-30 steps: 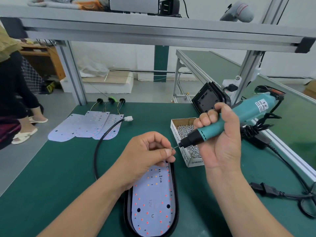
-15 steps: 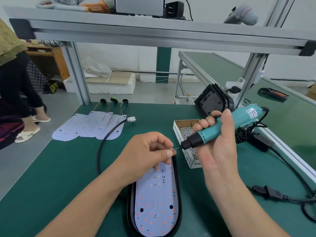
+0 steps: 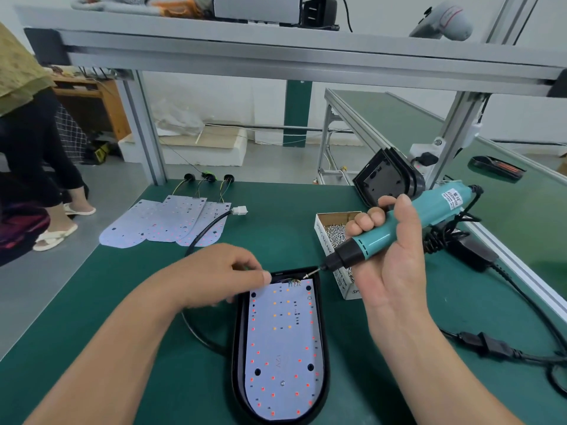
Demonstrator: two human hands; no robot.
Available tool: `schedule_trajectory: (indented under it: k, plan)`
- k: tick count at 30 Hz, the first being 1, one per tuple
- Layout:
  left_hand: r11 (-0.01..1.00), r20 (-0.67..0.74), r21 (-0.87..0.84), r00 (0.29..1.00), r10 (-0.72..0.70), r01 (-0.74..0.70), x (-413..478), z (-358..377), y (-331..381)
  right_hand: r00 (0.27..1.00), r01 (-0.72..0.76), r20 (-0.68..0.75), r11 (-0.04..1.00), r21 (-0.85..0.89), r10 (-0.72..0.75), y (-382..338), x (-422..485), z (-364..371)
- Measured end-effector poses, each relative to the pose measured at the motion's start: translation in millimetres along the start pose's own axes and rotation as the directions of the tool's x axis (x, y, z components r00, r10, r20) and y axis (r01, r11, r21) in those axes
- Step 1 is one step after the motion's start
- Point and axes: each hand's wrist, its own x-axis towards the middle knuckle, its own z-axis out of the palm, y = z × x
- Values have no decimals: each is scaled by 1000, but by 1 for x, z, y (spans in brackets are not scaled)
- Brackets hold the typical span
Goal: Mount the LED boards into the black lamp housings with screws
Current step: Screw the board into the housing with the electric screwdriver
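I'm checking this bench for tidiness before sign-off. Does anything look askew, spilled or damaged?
Nothing stands out. The LED board sits squarely inside the black housing, the screws stay in their box, and the spare boards lie fanned flat on the mat. No spill or damage is visible.

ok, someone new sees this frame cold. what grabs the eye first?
Likely the teal electric screwdriver gripped in the right hand, its bit angled down at the top right corner of the white LED board. That board, dotted with red and orange LEDs, sits in the black oval lamp housing at centre bottom, with the left hand at its top left edge. Behind the screwdriver stands an open cardboard box of silver screws.
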Motion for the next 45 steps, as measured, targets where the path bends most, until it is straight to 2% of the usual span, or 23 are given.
schedule_trajectory:
  k: [3,7,10,14,20,25,30,33,45]
  plan:
    - [1000,57,-21,998,-13,14,3,9,6,999,-5,36,1000,-30,6,1,-1,1]
    - [957,-18,-290,999,-27,21,9,29,16,996,7,88,996,-85,0,2,-4,4]
    - [914,-74,-405,995,-64,29,12,47,25,995,31,102,993,-117,-19,2,-3,5]
    - [831,70,-556,998,1,38,8,54,27,997,35,67,994,-108,-28,1,-1,2]
    - [827,93,-562,995,34,24,7,57,27,997,59,56,987,-151,-51,1,3,0]
    - [828,123,-560,991,46,31,4,57,34,986,104,153,964,-245,-67,3,0,3]
    - [846,45,-532,997,70,-35,4,60,39,963,139,263,943,-302,-57,6,-7,6]
    - [833,55,-552,996,68,-27,3,60,39,952,156,301,934,-321,-55,7,-9,7]
    - [855,47,-518,997,58,-25,3,58,40,936,230,339,895,-383,-96,6,-15,9]
